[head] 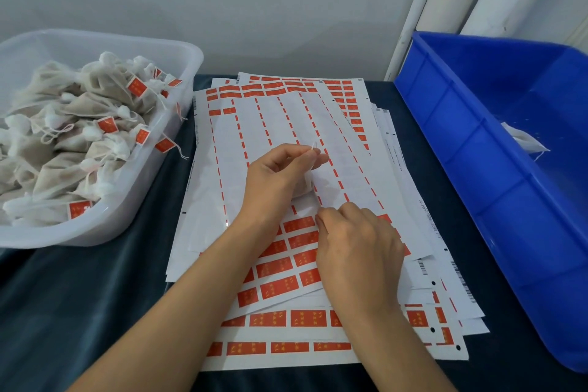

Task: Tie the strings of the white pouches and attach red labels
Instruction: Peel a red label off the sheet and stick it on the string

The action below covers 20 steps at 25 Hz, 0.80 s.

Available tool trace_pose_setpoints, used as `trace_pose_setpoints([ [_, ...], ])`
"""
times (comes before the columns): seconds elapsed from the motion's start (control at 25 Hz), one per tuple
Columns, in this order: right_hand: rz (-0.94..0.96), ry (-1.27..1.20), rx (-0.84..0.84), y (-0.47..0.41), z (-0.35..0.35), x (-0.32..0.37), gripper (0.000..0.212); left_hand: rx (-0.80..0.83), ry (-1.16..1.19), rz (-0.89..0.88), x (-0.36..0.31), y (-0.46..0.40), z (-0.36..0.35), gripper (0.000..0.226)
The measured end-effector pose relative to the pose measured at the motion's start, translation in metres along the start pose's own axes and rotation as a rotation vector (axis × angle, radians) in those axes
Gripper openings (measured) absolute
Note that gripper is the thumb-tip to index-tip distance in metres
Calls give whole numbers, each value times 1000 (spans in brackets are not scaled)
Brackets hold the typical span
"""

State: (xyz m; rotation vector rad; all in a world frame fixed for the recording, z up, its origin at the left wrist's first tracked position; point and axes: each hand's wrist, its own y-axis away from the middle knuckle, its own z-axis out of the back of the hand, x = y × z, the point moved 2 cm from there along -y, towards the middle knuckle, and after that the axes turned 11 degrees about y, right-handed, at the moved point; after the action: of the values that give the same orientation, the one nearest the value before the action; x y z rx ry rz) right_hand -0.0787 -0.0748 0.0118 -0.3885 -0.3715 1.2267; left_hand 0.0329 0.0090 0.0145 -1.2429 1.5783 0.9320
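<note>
Clear tub (178, 51) left of the grip heaped with tied, labelled pouches; left hand (273, 178) pinches one pouch (302, 189) by its string (315, 148), right hand (356, 245) just below picking at a red label (300, 224), unattached; blue bin (445, 111) nearly spent.

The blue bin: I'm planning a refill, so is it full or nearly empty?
Nearly empty. The blue bin shows mostly bare floor and walls, with only one white pouch visible against its far side; its right part lies outside the view.

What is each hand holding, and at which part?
Left hand pinches a pouch by its string. Right hand picks at a red label; hold unclear.
</note>
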Motion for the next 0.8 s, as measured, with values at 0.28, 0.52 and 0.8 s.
trace_pose_setpoints([
  [0.28, 0, -21, 30, -2, -2, -5, 25, 12, 1, -5, -1, 0, 1, 16],
  [0.52, -65, -46, 151, -16, -8, -9, 28, 12, -6, -20, -1, 1, 1, 16],
  [0.8, 206, -4, -43, -4, -11, 0, 45, -1, -4, -18, -2, 1, 0, 16],
])
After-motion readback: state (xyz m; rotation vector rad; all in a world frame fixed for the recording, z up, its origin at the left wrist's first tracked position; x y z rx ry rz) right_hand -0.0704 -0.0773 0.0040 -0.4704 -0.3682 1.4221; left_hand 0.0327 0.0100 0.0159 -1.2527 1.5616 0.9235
